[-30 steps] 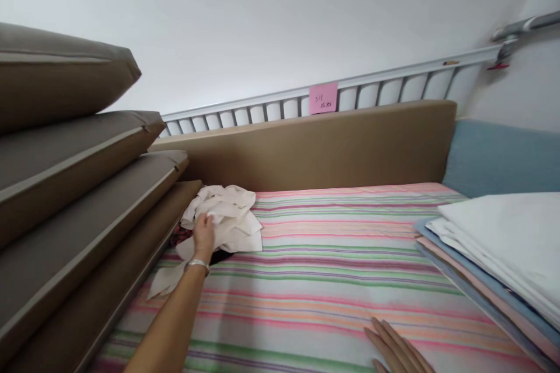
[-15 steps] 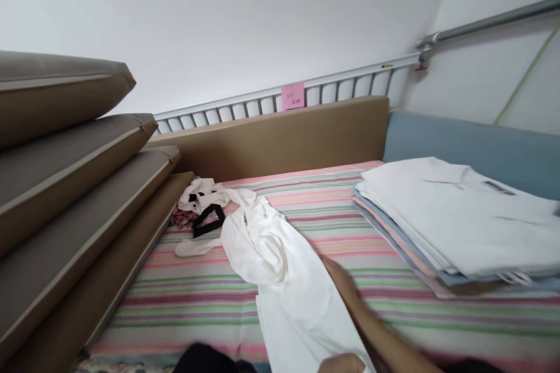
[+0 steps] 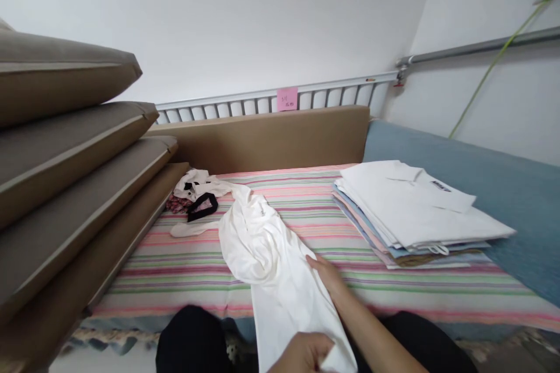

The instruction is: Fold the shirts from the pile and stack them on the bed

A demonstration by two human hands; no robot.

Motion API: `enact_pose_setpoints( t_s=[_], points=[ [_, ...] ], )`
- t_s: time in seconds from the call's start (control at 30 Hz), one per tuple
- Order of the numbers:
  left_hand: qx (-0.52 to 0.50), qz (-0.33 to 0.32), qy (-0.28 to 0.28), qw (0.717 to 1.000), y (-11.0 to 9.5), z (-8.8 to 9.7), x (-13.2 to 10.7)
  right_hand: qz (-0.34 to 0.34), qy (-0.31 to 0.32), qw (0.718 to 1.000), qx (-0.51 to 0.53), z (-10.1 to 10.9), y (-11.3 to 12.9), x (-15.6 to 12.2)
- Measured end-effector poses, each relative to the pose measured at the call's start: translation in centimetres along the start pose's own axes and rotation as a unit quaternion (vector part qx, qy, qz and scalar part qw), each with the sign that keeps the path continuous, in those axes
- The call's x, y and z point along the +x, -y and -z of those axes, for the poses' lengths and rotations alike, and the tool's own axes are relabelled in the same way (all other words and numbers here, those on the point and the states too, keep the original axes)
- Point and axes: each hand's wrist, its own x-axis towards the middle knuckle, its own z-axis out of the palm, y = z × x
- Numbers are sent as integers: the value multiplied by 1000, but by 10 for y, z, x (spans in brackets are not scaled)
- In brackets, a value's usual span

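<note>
White garment [image 3: 280,291] lies partly bunched on the striped cloth [image 3: 184,271], left of the folded stack [image 3: 402,210]. The left hand [image 3: 304,352] seems curled around its near end; the right hand [image 3: 326,274] touches its right edge, grip unclear. Straightening seems the step; the next move likely calls for loosening its far, bunched part.

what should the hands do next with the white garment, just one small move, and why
Probably slide the right hand up the edge of the white garment and smooth its bunched far part. That hand touches the garment's right side, and the far part lies crumpled on the striped sheet, while the cloth near the left hand looks flatter.
</note>
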Motion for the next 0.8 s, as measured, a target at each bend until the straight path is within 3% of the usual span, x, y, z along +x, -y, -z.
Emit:
enact_pose_setpoints(
  t_s=[0.13,0.27,0.4,0.53,0.67,0.8],
  points=[
    [-11,-69,-147,987,11,42,-28,-35,-56,981,180,19,18,-17],
    [-24,-63,-271,960,43,71,-42,-27,-101,966,235,29,20,-35],
    [3,-55,-292,955,68,74,-36,-60,-116,955,267,27,18,-43],
    [-14,-59,-284,957,76,70,-28,-54,-127,953,270,22,27,-46],
    [43,-62,-349,934,77,79,-21,-53,-104,955,273,16,40,-51],
    [143,-91,-402,900,62,98,-1,-76,-81,954,280,8,46,-56]
  ],
)
